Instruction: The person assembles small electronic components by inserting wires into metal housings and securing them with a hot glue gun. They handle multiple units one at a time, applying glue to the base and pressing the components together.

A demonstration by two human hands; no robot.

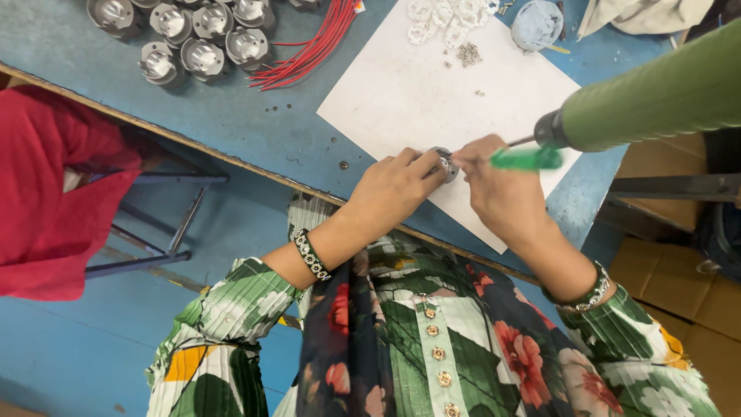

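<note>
My left hand pinches a small round metal part over the near edge of a white paper sheet. My right hand touches the same part from the right, fingers closed on it. A green electric screwdriver reaches in from the right, its bit beside a small green piece just above my right hand. What holds the screwdriver is out of view.
Several grey metal cup-shaped parts and a bundle of red wires lie at the back left of the blue table. White plastic rings, small screws and a blue lid sit at the back. A person in red is at left.
</note>
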